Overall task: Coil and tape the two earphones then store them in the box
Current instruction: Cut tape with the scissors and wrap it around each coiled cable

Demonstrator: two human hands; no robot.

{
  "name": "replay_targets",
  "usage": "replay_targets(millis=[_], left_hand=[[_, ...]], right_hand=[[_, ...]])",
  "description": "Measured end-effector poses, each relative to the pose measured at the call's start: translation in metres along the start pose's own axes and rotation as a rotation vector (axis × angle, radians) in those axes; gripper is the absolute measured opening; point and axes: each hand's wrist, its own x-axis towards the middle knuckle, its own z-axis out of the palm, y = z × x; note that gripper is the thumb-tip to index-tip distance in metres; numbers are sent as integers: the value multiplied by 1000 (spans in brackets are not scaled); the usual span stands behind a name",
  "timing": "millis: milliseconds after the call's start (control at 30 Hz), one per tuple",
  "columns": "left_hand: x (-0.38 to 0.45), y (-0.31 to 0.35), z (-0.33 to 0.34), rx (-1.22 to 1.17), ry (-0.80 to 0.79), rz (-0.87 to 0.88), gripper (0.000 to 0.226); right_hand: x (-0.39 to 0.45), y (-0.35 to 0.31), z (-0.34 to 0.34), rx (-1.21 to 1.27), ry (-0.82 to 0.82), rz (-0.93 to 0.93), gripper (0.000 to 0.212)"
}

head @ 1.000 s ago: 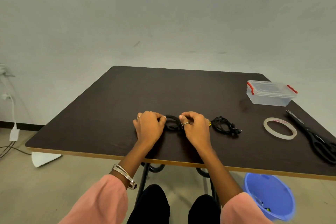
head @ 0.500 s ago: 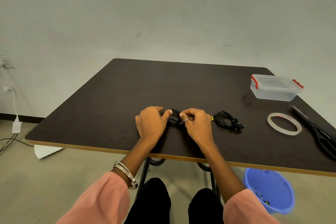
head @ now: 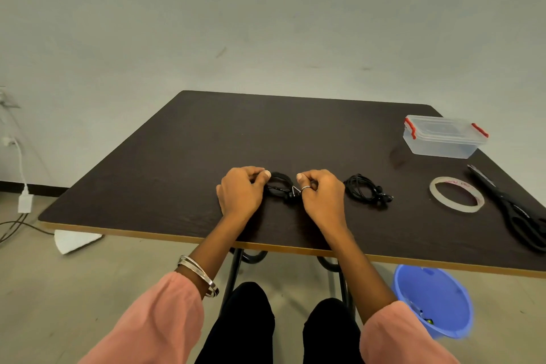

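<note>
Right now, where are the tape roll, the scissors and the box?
tape roll [head: 436,190]: head view, on the left side of its ring.
scissors [head: 515,214]: head view, on the black handle shank.
box [head: 440,146]: head view, on its clear front wall, lid on.

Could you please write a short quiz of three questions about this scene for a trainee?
1. True or false: the box has its lid on.
2. Which lies nearest the scissors? A) tape B) bucket C) box
3. Fill in: both hands hold one ____.

Key: 1 true. 2 A. 3 earphone: left hand and right hand pinch its coil; the other earphone lies apart on the table.
</note>
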Motion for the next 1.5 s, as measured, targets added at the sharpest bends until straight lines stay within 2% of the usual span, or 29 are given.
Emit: replay_targets(millis=[100,167,300,533,633,733,800,900,1000,1200,1367,1433,1500], left_hand=[[4,3,-3,-128,45,-71,20],[5,8,-4,-186,112,-99,17],[1,31,1,-266,158,-6,16],[-29,91,47,-463,-113,243,15],[-41,113,71,-477,-231,300,15],[-52,129,92,-447,-325,352,17],[-58,137,102,-416,-393,387,19],[-67,147,114,-362,-483,433,24],[-75,153,123,-312,-527,475,31],[-75,163,129,-376,-481,357,41],[-73,165,121,-753,-593,-2,35],[-75,163,119,-820,-589,-33,34],[-78,162,118,-867,-577,-25,36]], right_hand=[[3,-2,-24,135,25,28,19],[11,-1,-47,225,122,71,14],[25,17,-107,250,290,143,12],[22,85,-174,-140,328,288,10],[19,106,-185,-357,235,316,14],[18,112,-190,-569,81,433,25],[18,113,-191,-617,55,449,14],[17,114,-194,-644,81,407,26],[12,114,-197,-582,123,346,22],[-2,106,-204,-273,95,134,10],[-9,94,-209,-182,2,-1,24],[-10,92,-208,-153,-78,-28,31],[-10,90,-205,-99,-131,-75,27]])
